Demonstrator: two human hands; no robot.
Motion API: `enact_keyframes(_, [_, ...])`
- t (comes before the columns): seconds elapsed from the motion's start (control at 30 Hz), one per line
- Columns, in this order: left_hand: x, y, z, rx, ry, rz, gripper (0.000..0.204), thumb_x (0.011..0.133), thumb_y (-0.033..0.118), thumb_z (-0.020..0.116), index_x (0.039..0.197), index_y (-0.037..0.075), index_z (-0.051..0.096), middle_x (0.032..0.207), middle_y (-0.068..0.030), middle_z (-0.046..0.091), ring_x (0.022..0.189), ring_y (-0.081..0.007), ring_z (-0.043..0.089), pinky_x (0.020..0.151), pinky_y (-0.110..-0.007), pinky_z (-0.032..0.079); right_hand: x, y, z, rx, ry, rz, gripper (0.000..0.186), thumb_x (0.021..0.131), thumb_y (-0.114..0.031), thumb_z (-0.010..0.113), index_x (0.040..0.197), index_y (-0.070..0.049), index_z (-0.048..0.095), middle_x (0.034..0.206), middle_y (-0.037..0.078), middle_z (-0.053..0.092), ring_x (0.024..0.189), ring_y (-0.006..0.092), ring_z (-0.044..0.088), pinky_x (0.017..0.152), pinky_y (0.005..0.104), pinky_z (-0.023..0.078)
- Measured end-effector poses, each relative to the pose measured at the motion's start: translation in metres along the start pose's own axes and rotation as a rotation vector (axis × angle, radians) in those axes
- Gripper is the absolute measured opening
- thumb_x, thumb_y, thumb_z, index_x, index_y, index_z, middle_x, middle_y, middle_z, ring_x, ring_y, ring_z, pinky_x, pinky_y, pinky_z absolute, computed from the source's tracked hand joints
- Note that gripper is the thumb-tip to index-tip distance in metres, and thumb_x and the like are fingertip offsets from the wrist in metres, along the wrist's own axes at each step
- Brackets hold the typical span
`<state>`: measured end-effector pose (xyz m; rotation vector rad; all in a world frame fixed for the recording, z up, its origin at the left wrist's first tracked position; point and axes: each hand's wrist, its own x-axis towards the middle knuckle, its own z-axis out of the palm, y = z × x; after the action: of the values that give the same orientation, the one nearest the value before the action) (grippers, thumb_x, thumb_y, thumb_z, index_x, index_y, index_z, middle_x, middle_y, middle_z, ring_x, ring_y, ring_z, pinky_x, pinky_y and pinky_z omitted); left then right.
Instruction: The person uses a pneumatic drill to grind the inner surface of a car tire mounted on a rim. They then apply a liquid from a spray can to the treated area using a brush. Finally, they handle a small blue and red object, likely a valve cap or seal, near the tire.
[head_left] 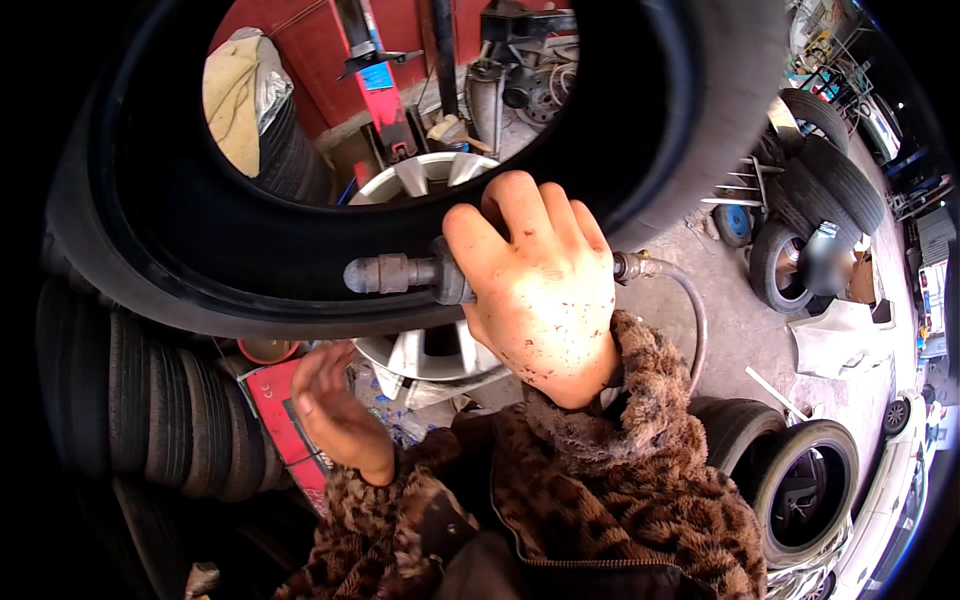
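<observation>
My right hand [540, 290] grips a grey metal air tool [390, 273] with a hose [690, 310] running from its right end. The tool lies across the lower part of a large black tyre [140, 190] that fills the upper view. Whether my fingers also touch the tyre, I cannot tell. Below and behind the tyre is a silver alloy wheel [425, 368], partly hidden by it and by my hand. My left hand [335, 415] is low at the left, fingers loosely bent and apart, holding nothing, beside a red machine [280, 410].
Stacked tyres [160, 400] crowd the left. A red post [385, 110] stands behind the wheel. More tyres [830, 185] and a white panel [840, 340] lie on the concrete floor [650, 320] at right. Two tyres [810, 440] stand at lower right near a white car [900, 500].
</observation>
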<state>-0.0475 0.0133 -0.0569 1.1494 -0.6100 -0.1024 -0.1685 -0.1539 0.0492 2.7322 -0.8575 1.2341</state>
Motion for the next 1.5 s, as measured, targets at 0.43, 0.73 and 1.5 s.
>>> enact_keyframes(0.43, [-0.240,0.032,0.409,-0.323,-0.520,-0.377,0.057,0.105,0.033,0.039,0.144,-0.008,0.032,0.140,-0.0197,0.044,0.126,-0.0276,0.046,0.106,-0.039,0.035,-0.157,0.254,-0.177,-0.278,0.170,0.508,0.018,0.078,-0.019,0.058,0.089,-0.006,0.052,0.087,0.013,0.049,0.082,0.0312,0.054,0.072,0.0399,0.044])
enact_keyframes(0.73, [-0.393,0.009,0.490,-0.435,-1.327,0.154,0.064,0.101,0.030,0.041,0.154,0.003,0.018,0.158,-0.0281,-0.004,0.147,-0.0426,0.014,0.119,-0.055,0.013,-0.211,0.439,-0.279,-0.484,0.261,0.828,0.031,0.068,-0.007,0.073,0.093,-0.003,0.054,0.095,0.016,0.054,0.086,0.0373,0.060,0.073,0.0466,0.051])
enact_keyframes(1.5, [-0.318,-0.154,0.822,-0.321,-1.947,-0.343,0.022,0.089,0.016,0.069,0.104,0.003,0.061,0.068,-0.0079,0.060,0.061,-0.0110,0.057,0.058,-0.030,0.046,-0.227,0.685,-0.301,0.896,1.287,0.849,0.016,0.077,-0.003,0.065,0.084,-0.001,0.050,0.093,0.013,0.051,0.074,0.0224,0.056,0.068,0.0369,0.050])
